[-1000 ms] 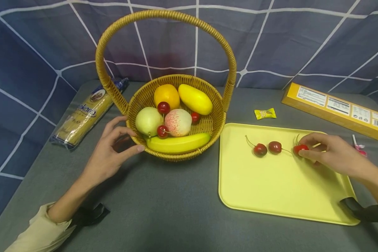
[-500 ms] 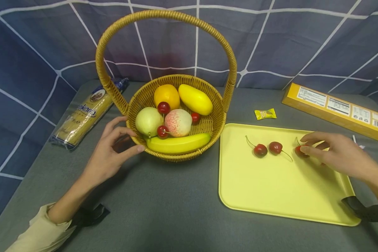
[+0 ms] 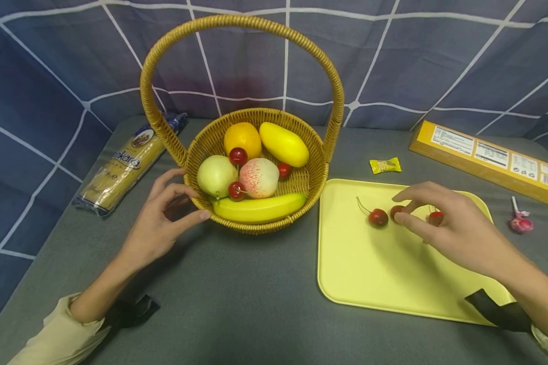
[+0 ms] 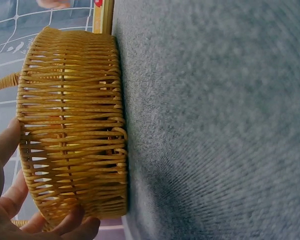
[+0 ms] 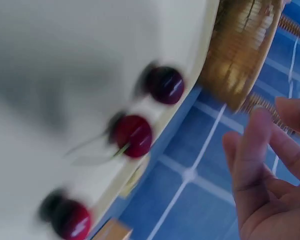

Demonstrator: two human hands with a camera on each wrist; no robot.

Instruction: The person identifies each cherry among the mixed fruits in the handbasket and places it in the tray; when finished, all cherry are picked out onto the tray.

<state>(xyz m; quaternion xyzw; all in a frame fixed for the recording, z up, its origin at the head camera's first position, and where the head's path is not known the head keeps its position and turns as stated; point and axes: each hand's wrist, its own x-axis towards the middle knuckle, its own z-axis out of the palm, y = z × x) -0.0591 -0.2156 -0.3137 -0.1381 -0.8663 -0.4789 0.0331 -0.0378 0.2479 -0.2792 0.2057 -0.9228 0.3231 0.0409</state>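
My left hand point(image 3: 157, 220) holds the left rim of a wicker basket point(image 3: 255, 229), its thumb at the front edge and curved fingers against the side. The basket holds a green pear point(image 3: 216, 176), an orange point(image 3: 242, 140), a yellow mango point(image 3: 283, 144), a peach point(image 3: 258, 178), a banana point(image 3: 259, 208) and several cherries point(image 3: 238, 156). Over the yellow tray point(image 3: 370, 274) hangs my right hand point(image 3: 461, 228), thumb and index finger apart with nothing between them. The fingertips overlap the middle cherry point(image 3: 396, 212); another cherry point(image 3: 377, 218) lies left, and a third point(image 3: 435, 218) is partly hidden behind the hand.
A pasta bag point(image 3: 125, 170) lies left of the basket. Behind the tray are a small yellow wrapped candy point(image 3: 385, 165) and a long orange box point(image 3: 488, 161). A pink lollipop point(image 3: 521, 223) lies right of the tray. Blue checked cloth point(image 3: 392, 56) hangs at the back.
My right hand has let go of the rightmost cherry and moved left to the middle one. That middle cherry turned slightly earlier, its stem swinging toward me. My left hand stays at the basket.
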